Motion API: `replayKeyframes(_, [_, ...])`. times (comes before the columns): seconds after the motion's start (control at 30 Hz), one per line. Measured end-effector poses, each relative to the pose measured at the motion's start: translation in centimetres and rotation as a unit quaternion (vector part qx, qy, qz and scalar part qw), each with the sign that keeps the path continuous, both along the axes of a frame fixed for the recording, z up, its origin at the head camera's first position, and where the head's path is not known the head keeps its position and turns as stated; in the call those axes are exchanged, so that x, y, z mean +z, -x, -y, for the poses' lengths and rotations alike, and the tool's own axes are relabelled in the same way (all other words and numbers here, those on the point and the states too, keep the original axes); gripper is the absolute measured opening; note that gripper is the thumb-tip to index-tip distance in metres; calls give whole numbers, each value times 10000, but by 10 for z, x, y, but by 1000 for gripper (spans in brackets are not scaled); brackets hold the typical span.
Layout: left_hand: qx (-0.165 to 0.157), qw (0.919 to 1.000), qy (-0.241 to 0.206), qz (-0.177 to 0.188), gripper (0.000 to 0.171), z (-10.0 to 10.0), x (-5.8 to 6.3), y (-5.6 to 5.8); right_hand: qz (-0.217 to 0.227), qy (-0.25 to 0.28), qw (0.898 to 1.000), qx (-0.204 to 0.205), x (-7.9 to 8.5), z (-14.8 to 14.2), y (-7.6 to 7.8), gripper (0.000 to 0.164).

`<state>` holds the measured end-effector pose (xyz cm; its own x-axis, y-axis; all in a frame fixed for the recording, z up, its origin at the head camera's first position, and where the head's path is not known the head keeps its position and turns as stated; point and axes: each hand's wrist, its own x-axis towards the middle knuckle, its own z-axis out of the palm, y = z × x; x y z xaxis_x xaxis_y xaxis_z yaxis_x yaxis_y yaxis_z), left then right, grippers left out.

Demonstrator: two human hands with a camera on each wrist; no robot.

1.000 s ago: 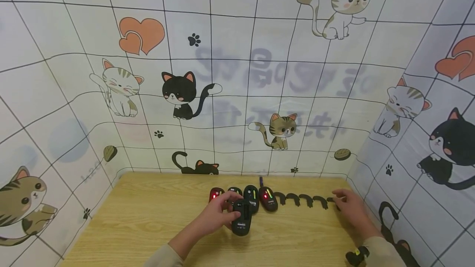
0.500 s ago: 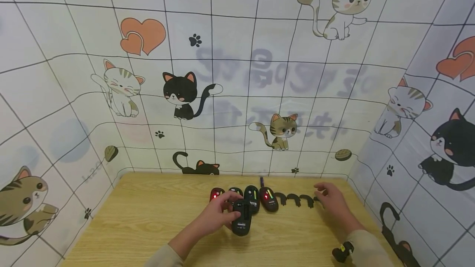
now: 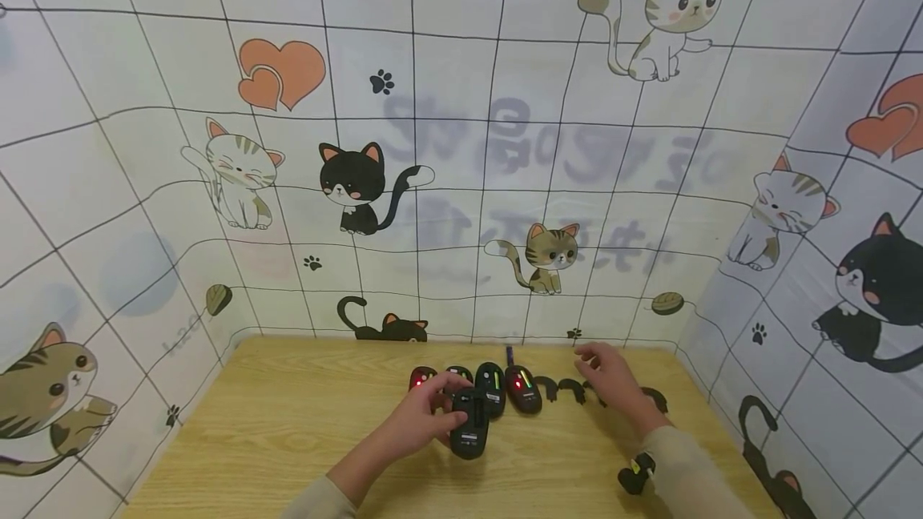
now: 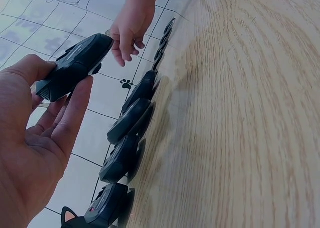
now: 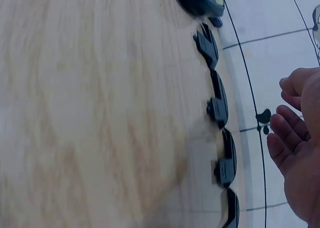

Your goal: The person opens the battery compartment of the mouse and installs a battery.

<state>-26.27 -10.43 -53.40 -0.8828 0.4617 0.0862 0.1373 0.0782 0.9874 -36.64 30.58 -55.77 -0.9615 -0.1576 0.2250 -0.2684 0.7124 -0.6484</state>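
Observation:
My left hand (image 3: 425,415) grips a black computer mouse (image 3: 469,427) between thumb and fingers, its underside with a long recess facing the head camera. In the left wrist view that mouse (image 4: 75,65) is held above the table. My right hand (image 3: 613,381) hovers with loosely bent fingers over a row of black curved covers, hiding part of it; nothing shows between its fingers in the right wrist view. One cover (image 3: 572,390) lies just left of that hand, another cover (image 3: 654,400) to its right behind the wrist.
Several mice lie underside up in a row at the back, among them a red-lit mouse (image 3: 523,388) and a black mouse (image 3: 492,388). A dark purple strip (image 3: 509,356) sticks out behind them. Cat-printed cloth walls (image 3: 461,183) enclose the wooden table (image 3: 288,423).
My right hand has moved left along the row of covers, away from the rightmost one, which is now uncovered. My left hand and its mouse have stayed in place.

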Motion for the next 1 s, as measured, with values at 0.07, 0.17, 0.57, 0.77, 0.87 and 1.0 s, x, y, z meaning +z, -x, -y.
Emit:
replayKeyframes(0.07, [9, 10000, 27, -32, 41, 0, -2, 1, -13, -12, 9999, 105, 1, 6, 4, 27])
replayKeyframes(0.17, [12, 10000, 65, -60, 41, 1, -4, 1, -60, -58, 9997, 231, 4, 17, 11, 25])
replayKeyframes(0.57, [86, 10000, 42, -25, 40, 1, 0, 0, 98, -287, 9982, 527, 11, 54, 30, 25])
replayKeyframes(0.77, [72, 9999, 25, -77, 41, 1, 0, 0, 263, -224, 9968, 725, 13, 66, 36, 28])
replayKeyframes(0.87, [37, 9999, -19, -93, 41, 2, -2, 1, 356, -223, 9962, 768, 14, 72, 40, 30])
replayKeyframes(1.0, [-8, 9999, -31, -104, 41, 3, -3, 2, 483, -213, 9949, 861, 13, 79, 46, 30])
